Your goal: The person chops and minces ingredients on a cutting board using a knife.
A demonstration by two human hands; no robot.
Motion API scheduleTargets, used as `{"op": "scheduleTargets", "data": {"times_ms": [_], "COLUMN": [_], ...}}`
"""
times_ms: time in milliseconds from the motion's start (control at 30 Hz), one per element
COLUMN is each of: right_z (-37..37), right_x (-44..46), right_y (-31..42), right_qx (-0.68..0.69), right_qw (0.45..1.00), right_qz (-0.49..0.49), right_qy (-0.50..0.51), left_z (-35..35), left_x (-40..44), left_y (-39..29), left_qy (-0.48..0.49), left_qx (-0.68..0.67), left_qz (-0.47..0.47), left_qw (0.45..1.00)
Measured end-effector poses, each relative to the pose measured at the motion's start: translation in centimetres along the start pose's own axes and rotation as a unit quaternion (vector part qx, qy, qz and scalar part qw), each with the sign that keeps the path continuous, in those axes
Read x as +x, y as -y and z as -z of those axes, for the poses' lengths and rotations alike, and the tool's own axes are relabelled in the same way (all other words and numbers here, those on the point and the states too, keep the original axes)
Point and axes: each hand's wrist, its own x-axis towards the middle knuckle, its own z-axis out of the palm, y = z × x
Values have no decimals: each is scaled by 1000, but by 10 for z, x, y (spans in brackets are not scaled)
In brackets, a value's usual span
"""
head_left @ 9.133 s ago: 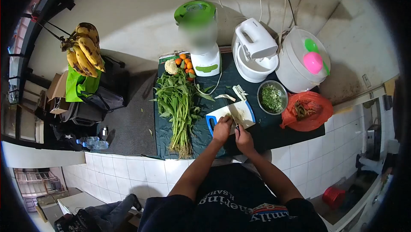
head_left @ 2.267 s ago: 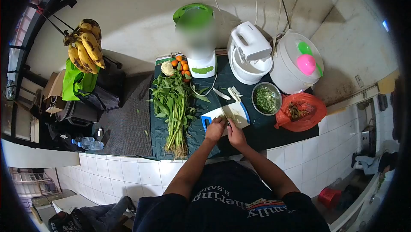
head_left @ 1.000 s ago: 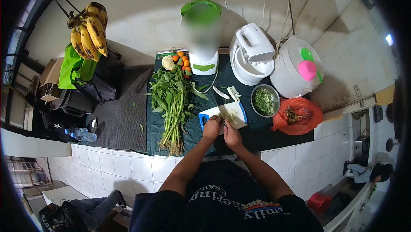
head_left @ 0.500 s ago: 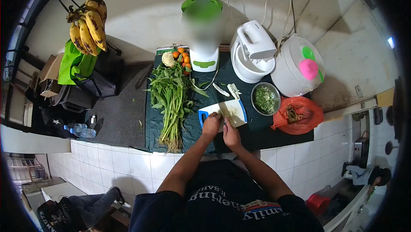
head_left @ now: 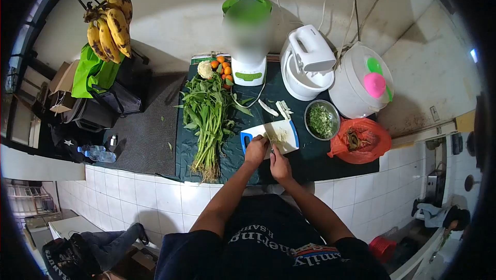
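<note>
A white cutting board [head_left: 290, 144] with blue ends lies near the front of the dark-covered table. On its left half, my left hand [head_left: 256, 150] is closed, with its fingertips curled down; whatever they pinch is too small to make out. My right hand [head_left: 280, 166] grips a knife [head_left: 269, 141], its blade pointing away from me beside the left fingers. Small pale chopped bits [head_left: 280, 136] are scattered on the board. Behind it lie white pieces [head_left: 283, 109] and a longer white strip [head_left: 267, 108]. A metal bowl [head_left: 338, 123] of chopped greens [head_left: 320, 119] stands to the right.
Long leafy greens with roots [head_left: 206, 119] lie left of the board. Behind are a cauliflower piece [head_left: 205, 69], orange fruits [head_left: 227, 70], a blender [head_left: 249, 70] and a stand mixer [head_left: 305, 81]. At right sit a red plastic bag [head_left: 380, 143] and a white lidded container [head_left: 351, 88].
The view has shifted very slightly. Both hands stay at the same place on the board, and the knife shows only a tiny movement.
</note>
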Motion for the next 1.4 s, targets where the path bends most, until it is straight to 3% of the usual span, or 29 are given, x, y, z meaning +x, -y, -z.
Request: {"op": "scheduleTargets", "data": {"times_ms": [100, 233, 333, 400, 533, 867, 1067, 1167, 1400], "right_z": [-8, 9, 12, 9, 5, 8, 27, 20, 21], "right_x": [15, 16, -2, -11, -13, 17, -12, -12, 29], "right_y": [-6, 7, 7, 4, 0, 1, 0, -9, -3], "right_qx": [1, 9, 8, 30, 31, 19, 23, 43, 23], "right_qw": [997, 998, 1000, 998, 999, 998, 999, 997, 997], "right_qz": [53, 48, -11, 52, 11, 46, 25, 62, 28], "right_qy": [-47, -25, 22, -23, -13, -27, 33, -15, 61], "left_z": [0, -1, -2, -2, -2, 1, -5, -3, -3], "left_x": [-1, -2, -4, -5, -4, -9, -9, -7, -10], "left_y": [-2, -3, 1, 2, -2, -11, -9, -11, -25], "left_qy": [-4, -21, -25, -22, -34, -33, -48, -40, -64], "left_qx": [-12, -31, -47, -34, -13, -12, -20, -7, -25], "left_qz": [7, 27, 26, 31, 12, 5, 29, 30, 88], "left_qw": [1000, 999, 998, 999, 999, 999, 998, 999, 994]}}
